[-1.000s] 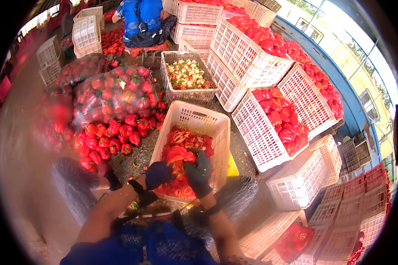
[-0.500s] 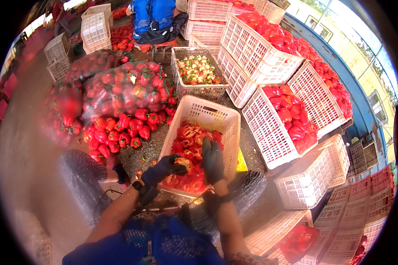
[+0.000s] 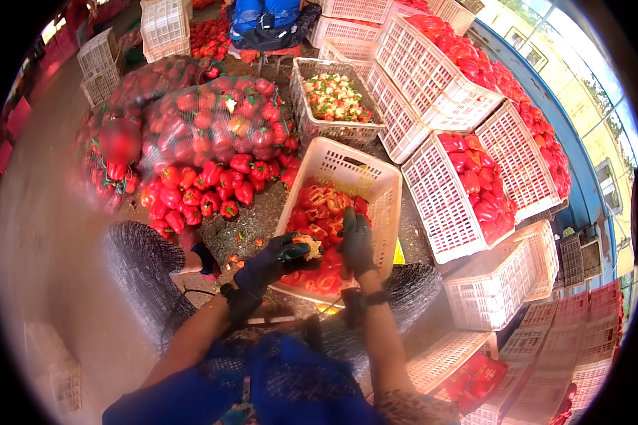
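Observation:
My left hand [image 3: 280, 259], in a dark glove, is closed around a piece of red bell pepper [image 3: 308, 246] with its pale, seedy inside showing. Close to it on the right, my gloved right hand [image 3: 357, 244] is above the near part of a pale plastic crate [image 3: 386, 191]. Its fingers look stretched out, and I make out nothing held in them; the palm side is hidden. Red peppers [image 3: 319, 205], many of them cut open, cover the bottom of the crate, which is between my knees and tilted in view.
Whole red peppers [image 3: 207, 188] lie on the floor at left before a full mesh sack [image 3: 213, 124]. Beyond my crate, another crate [image 3: 312, 127] holds pale cores and green stems. Pepper-filled crates [image 3: 439, 205] are stacked at right. A person in blue [image 3: 266, 18] sits at the far side.
The view has shifted, so the scene sits further right and slightly higher. My left hand has turned, showing more of the pepper's seedy inside. My right hand stays over the crate.

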The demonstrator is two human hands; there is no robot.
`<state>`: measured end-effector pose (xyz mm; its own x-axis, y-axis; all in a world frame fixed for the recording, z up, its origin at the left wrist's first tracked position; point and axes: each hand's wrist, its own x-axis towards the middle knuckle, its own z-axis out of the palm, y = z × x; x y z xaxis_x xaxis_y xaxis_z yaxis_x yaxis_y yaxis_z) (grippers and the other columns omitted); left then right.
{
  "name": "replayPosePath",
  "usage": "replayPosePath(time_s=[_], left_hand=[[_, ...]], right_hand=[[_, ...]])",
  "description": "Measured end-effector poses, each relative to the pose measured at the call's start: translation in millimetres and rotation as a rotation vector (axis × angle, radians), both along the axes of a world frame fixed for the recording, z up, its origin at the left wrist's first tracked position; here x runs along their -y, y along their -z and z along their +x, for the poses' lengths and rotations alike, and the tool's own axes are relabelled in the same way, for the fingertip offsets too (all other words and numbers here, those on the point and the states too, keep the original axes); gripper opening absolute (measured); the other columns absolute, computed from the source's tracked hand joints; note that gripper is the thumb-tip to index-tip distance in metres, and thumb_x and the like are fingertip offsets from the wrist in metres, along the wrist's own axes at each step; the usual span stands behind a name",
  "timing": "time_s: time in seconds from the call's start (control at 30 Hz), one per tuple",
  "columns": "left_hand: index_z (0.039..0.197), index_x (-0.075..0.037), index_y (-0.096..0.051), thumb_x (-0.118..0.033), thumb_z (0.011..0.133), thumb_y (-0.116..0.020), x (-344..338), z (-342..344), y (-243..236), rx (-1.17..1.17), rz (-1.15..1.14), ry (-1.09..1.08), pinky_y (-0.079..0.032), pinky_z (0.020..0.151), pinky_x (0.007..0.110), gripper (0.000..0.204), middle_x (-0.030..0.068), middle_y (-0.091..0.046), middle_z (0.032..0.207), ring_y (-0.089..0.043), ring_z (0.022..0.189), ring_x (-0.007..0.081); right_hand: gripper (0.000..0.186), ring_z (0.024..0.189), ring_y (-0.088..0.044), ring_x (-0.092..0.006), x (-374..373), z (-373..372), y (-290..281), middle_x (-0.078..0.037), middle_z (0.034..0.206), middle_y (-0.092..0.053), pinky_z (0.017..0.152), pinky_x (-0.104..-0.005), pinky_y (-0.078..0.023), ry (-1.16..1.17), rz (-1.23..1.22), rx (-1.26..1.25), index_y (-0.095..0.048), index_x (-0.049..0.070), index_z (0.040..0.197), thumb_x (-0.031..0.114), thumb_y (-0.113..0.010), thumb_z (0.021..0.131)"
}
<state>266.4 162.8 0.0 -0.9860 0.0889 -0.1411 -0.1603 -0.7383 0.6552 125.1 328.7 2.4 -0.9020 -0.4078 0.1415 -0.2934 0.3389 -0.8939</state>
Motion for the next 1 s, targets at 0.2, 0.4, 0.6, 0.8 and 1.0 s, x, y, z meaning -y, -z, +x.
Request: replayPosePath(time_s=[0.2,0.4,0.6,0.8,1.0], left_hand=[[0.125,0.001,-0.057,-0.016,0.091,-0.063,9.3,5.3,1.5,-0.024,0.02,-0.065,-0.054,0.093,0.043,0.038,0.0126,-0.064,0.113,-0.063,0.107,0.0245],[0.127,-0.001,-0.054,-0.016,0.09,-0.064,24.8,16.7,-17.3,-0.016,-0.088,-0.108,-0.058,0.08,0.035,0.041,0.0078,-0.065,0.103,-0.067,0.09,0.0175],[0.129,-0.002,-0.053,-0.013,0.089,-0.067,27.2,18.9,-16.5,-0.066,-0.254,-0.155,-0.056,0.075,0.03,0.044,0.0049,-0.064,0.099,-0.065,0.083,0.0131],[0.131,-0.004,-0.052,-0.006,0.088,-0.069,27.7,13.0,-16.8,-0.077,-0.687,-0.163,-0.051,0.072,0.024,0.046,0.0014,-0.059,0.097,-0.057,0.081,0.0059],[0.126,-0.005,-0.056,0.002,0.087,-0.067,32.3,-3.2,14.7,-0.123,-0.664,-0.128,-0.052,0.074,0.024,0.041,0.0021,-0.06,0.104,-0.057,0.085,0.0057]], right_hand=[[0.033,0.083,-0.06,-0.0297,-6.2,-3.6,32.7,-0.018,0.098,-0.055,0.057,-0.0367,-0.049,-0.176,0.388,-0.445,-0.055,0.001,0.116,0.027,-0.051,0.097],[0.025,0.073,-0.063,-0.0311,6.4,1.7,18.5,-0.021,0.089,-0.06,0.061,-0.0408,-0.051,-0.135,0.191,-0.013,-0.055,-0.002,0.112,0.017,-0.047,0.098],[0.029,0.043,-0.055,-0.0197,5.1,0.2,10.7,-0.012,0.071,-0.059,0.041,-0.0314,-0.044,-0.167,0.118,0.148,-0.06,0.002,0.101,0.029,-0.049,0.098],[0.033,0.042,-0.053,-0.0151,22.0,22.4,-32.0,-0.01,0.068,-0.062,0.04,-0.0271,-0.04,-0.169,-0.203,0.607,-0.062,0.0,0.101,0.032,-0.059,0.093],[0.034,0.044,-0.052,-0.0144,14.4,14.2,-9.1,-0.01,0.071,-0.063,0.043,-0.0258,-0.041,-0.245,-0.285,0.518,-0.063,-0.002,0.103,0.03,-0.053,0.096]])
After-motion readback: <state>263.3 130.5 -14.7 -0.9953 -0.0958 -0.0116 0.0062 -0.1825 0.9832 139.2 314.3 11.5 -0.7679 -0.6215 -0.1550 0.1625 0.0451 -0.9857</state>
